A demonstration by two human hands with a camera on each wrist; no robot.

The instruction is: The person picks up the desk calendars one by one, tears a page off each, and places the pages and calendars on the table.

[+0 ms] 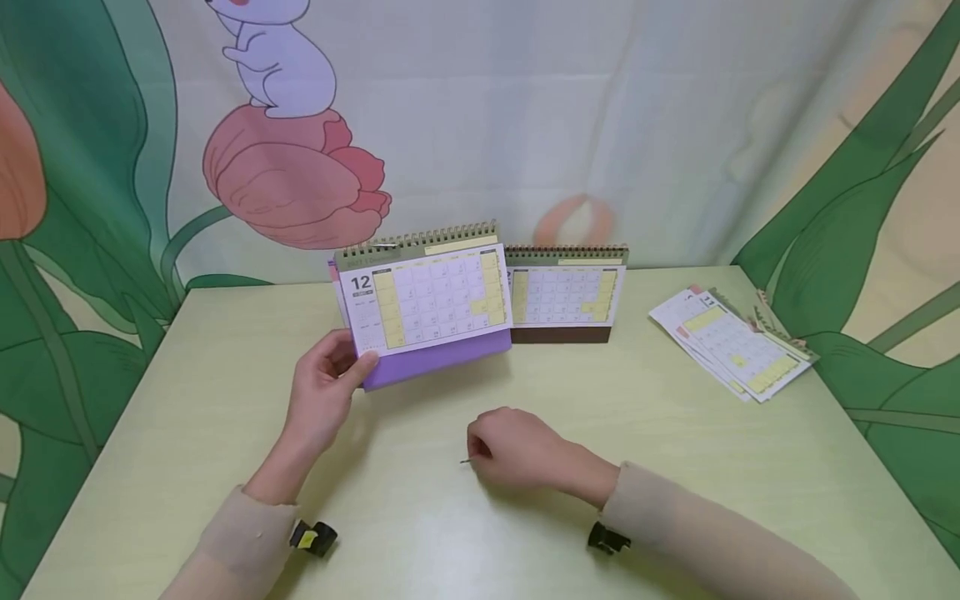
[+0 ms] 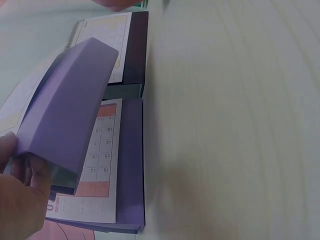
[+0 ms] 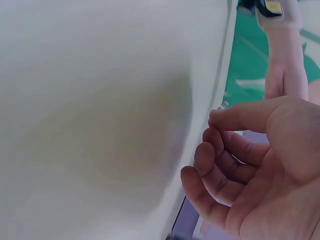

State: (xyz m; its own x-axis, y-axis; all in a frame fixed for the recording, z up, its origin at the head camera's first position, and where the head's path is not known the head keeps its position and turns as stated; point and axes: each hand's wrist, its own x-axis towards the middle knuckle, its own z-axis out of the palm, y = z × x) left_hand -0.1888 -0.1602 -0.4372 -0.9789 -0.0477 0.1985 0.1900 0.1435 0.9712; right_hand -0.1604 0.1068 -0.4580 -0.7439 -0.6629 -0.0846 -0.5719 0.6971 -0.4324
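Note:
My left hand (image 1: 318,396) grips the lower left corner of a purple desk calendar (image 1: 431,358), thumb in front. It is tilted, with a December page (image 1: 435,300) facing me and a spiral binding along the top. The left wrist view shows its purple base (image 2: 75,100) raised in front of a second purple calendar (image 2: 132,165), which stands on the table and is mostly hidden in the head view. Over the table's middle, my right hand (image 1: 517,450) has curled fingers, and thumb and forefinger pinch a small thin piece (image 1: 465,461); I cannot tell what it is.
A dark brown desk calendar (image 1: 566,300) stands at the back, partly behind the held one. Loose calendar pages (image 1: 738,350) lie in a pile at the table's right side. A printed curtain (image 1: 480,125) hangs behind the pale table (image 1: 187,375).

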